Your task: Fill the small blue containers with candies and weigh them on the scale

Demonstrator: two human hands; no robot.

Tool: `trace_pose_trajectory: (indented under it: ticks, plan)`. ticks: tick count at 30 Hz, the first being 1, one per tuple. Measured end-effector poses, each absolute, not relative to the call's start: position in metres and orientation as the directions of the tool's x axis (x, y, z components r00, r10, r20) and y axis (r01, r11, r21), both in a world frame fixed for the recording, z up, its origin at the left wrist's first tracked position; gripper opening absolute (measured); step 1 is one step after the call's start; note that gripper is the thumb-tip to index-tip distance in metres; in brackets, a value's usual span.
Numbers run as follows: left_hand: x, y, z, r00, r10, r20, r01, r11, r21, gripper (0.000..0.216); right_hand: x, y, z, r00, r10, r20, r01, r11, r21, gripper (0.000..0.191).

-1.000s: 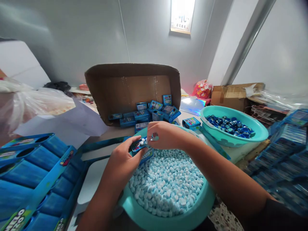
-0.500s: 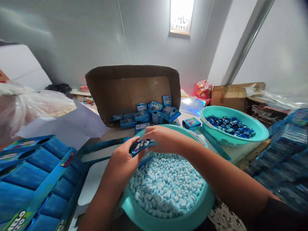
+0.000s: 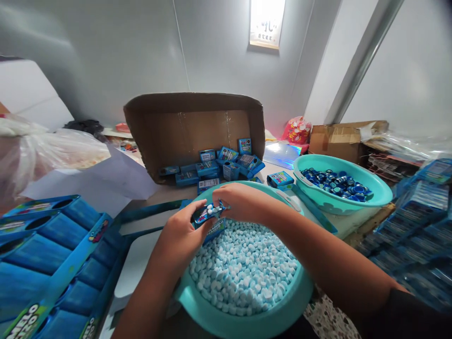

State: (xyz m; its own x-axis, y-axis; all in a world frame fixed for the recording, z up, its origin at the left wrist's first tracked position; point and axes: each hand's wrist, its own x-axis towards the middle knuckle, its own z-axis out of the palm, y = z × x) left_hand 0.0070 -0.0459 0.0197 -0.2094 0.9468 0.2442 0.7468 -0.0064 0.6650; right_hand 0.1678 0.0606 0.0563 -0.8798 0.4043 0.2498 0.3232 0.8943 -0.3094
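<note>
A teal basin (image 3: 247,320) full of small white-and-blue candy tablets (image 3: 243,268) sits right in front of me. Over its far left rim my left hand (image 3: 181,233) grips a small open blue candy box (image 3: 205,215) with a few tablets showing at its mouth. My right hand (image 3: 242,202) is closed at the box's open end, its fingertips pinched there; what they pinch is too small to make out. A second blue box (image 3: 214,229) lies on the tablets just under the held one.
A tipped cardboard carton (image 3: 194,127) with several small blue boxes (image 3: 219,167) stands behind. A second teal basin (image 3: 377,195) holds blue caps (image 3: 335,182). Blue display trays (image 3: 45,254) fill the left, stacked blue packs (image 3: 420,216) the right.
Both hands stay at the box over the basin. The box has tilted slightly and the right fingertips have shifted at its open end.
</note>
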Motion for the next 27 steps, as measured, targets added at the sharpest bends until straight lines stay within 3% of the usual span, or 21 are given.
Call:
trace_pose_trajectory:
  ticks: [6, 11, 15, 27]
  plan:
    - [0.006, -0.046, 0.019, -0.171, 0.947, 0.271, 0.758, -0.05, 0.65, 0.051, 0.169, 0.055, 0.056, -0.887, 0.373, 0.271, 0.303, 0.915, -0.267, 0.037]
    - [0.006, -0.043, 0.015, -0.288, 0.928, 0.238, 0.71, 0.04, 0.703, 0.061, 0.165, 0.052, 0.058, -0.928, 0.28, 0.244, 0.247, 0.956, -0.158, 0.027]
    - [0.004, -0.043, 0.013, -0.279, 0.934, 0.225, 0.701, 0.038, 0.712, 0.064, 0.162, 0.051, 0.055, -0.931, 0.237, 0.277, 0.218, 0.971, -0.101, 0.021]
    - [0.004, -0.044, 0.015, -0.235, 0.936, 0.262, 0.715, -0.016, 0.699, 0.061, 0.163, 0.049, 0.06, -0.923, 0.313, 0.222, 0.274, 0.943, -0.191, 0.025]
